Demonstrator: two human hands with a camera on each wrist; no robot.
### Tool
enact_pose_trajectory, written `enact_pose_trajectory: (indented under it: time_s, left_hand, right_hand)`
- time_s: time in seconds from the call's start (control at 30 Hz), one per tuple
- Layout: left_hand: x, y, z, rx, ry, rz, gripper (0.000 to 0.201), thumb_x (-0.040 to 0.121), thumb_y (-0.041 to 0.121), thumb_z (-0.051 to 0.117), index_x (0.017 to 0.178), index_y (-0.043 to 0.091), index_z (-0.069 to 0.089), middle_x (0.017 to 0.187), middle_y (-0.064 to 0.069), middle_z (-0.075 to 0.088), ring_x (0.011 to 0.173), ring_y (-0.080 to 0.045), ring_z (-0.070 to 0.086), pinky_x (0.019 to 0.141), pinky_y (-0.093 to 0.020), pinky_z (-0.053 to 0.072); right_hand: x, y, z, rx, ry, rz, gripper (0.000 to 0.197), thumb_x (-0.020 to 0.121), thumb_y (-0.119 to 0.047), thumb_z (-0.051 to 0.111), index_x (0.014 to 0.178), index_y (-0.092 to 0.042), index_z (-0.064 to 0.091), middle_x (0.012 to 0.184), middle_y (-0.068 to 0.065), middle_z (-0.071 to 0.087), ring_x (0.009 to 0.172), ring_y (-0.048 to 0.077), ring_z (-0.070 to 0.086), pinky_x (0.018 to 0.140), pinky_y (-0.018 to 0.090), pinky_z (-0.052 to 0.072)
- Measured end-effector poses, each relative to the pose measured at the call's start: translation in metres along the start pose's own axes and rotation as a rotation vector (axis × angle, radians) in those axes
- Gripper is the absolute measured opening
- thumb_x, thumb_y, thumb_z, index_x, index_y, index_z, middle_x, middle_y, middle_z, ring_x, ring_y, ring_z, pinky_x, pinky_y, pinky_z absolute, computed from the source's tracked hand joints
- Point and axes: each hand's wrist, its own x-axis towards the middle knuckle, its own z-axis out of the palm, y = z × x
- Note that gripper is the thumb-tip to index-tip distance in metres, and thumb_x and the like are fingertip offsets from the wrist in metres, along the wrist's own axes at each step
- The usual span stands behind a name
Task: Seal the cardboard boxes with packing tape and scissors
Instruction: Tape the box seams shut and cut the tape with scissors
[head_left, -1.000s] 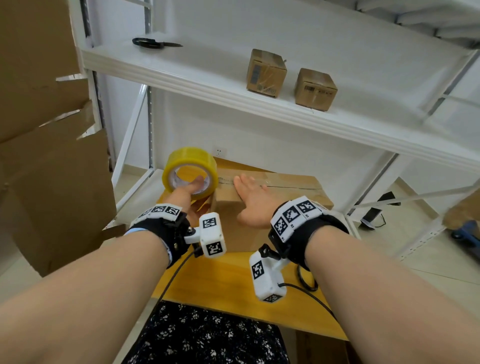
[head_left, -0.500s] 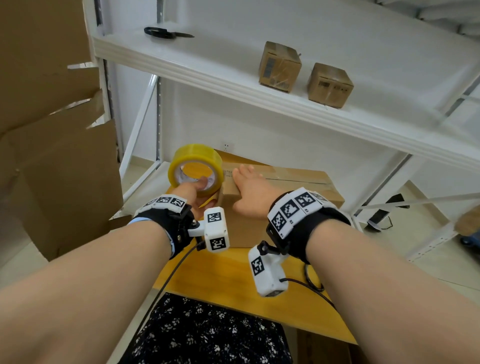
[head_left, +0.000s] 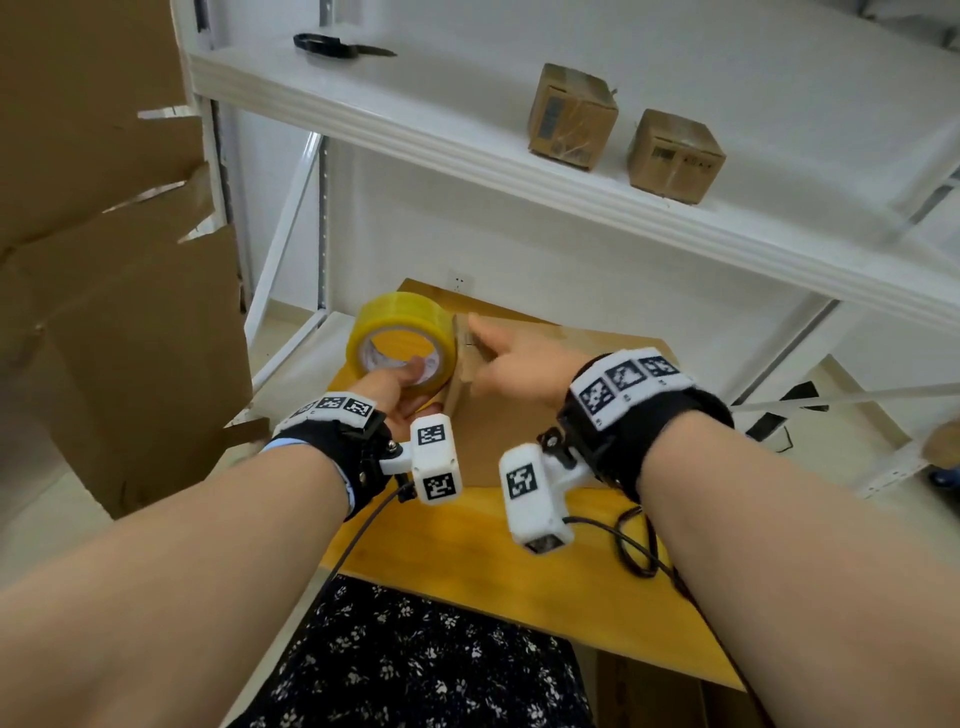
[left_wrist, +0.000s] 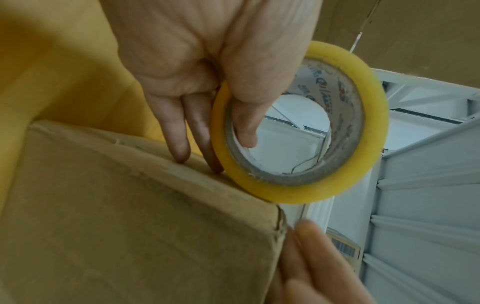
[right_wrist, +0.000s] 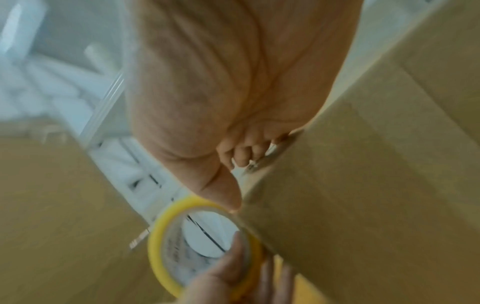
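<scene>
A yellow tape roll (head_left: 402, 335) stands on edge at the left end of the brown cardboard box (head_left: 485, 441). My left hand (head_left: 397, 387) grips the roll, thumb inside its core (left_wrist: 245, 131) and fingers behind, two fingertips touching the box edge (left_wrist: 182, 158). My right hand (head_left: 509, 358) lies on the box top at its left edge, next to the roll, its fingers reaching over that edge (left_wrist: 311, 257). The right wrist view is blurred; it shows the roll (right_wrist: 155, 246) just below my thumb (right_wrist: 226, 195). Black scissors (head_left: 337, 45) lie on the upper shelf, far left.
The box sits on a yellow wooden table (head_left: 467, 545). A white shelf (head_left: 571, 208) overhangs it and carries two small taped boxes (head_left: 571, 114) (head_left: 675, 153). Large cardboard sheets (head_left: 104, 312) lean at the left. Cables (head_left: 639, 551) trail over the table's right side.
My right hand has slid left across the box top to its left edge beside the roll. The left hand keeps holding the roll in about the same place.
</scene>
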Motion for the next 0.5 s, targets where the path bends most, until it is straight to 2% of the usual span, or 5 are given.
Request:
enact_pose_trajectory:
  time_s: [0.07, 0.2, 0.33, 0.43, 0.5]
  left_hand:
    - [0.000, -0.001, 0.000, -0.011, 0.005, -0.002, 0.017, 0.094, 0.019, 0.062, 0.089, 0.004, 0.056, 0.083, -0.012, 0.065, 0.072, -0.023, 0.062, 0.073, -0.040, 0.052]
    - [0.001, -0.003, -0.002, 0.001, 0.017, -0.034, 0.019, 0.094, 0.022, 0.063, 0.092, 0.003, 0.059, 0.077, -0.012, 0.067, 0.071, -0.025, 0.062, 0.063, -0.040, 0.054]
    - [0.002, -0.010, -0.004, 0.014, 0.025, -0.028, 0.026, 0.093, 0.024, 0.065, 0.107, 0.003, 0.061, 0.083, -0.012, 0.067, 0.076, -0.024, 0.063, 0.064, -0.039, 0.055]
    - [0.002, -0.015, -0.007, 0.031, -0.013, -0.032, 0.020, 0.093, 0.027, 0.063, 0.096, 0.007, 0.063, 0.079, -0.007, 0.069, 0.074, -0.017, 0.065, 0.059, -0.038, 0.054]
    - [0.001, -0.017, -0.010, 0.056, -0.020, -0.046, 0.021, 0.093, 0.030, 0.064, 0.092, 0.009, 0.062, 0.084, -0.007, 0.067, 0.076, -0.016, 0.064, 0.060, -0.036, 0.050]
  right_hand:
    - [0.004, -0.002, 0.004, -0.004, 0.039, -0.022, 0.079, 0.095, -0.029, 0.058, 0.159, -0.024, 0.012, 0.165, 0.006, 0.014, 0.151, 0.028, 0.017, 0.118, 0.039, 0.022]
    - [0.014, -0.003, 0.026, -0.340, -0.005, -0.081, 0.098, 0.092, -0.050, 0.059, 0.159, -0.021, -0.006, 0.166, 0.008, -0.013, 0.153, 0.029, -0.009, 0.124, 0.050, 0.006]
    - [0.016, 0.002, 0.019, -0.326, 0.001, -0.108, 0.107, 0.086, -0.052, 0.068, 0.159, -0.023, -0.005, 0.166, 0.007, -0.011, 0.153, 0.027, -0.007, 0.124, 0.049, 0.008]
    - [0.019, 0.008, 0.018, -0.332, 0.030, -0.130, 0.123, 0.073, -0.061, 0.077, 0.157, -0.033, -0.008, 0.166, 0.007, -0.010, 0.153, 0.027, -0.005, 0.123, 0.052, 0.012]
    - [0.025, 0.009, 0.013, -0.408, 0.013, -0.110, 0.133, 0.064, -0.067, 0.079, 0.154, -0.041, -0.016, 0.165, 0.008, -0.014, 0.153, 0.028, -0.008, 0.122, 0.056, 0.006]
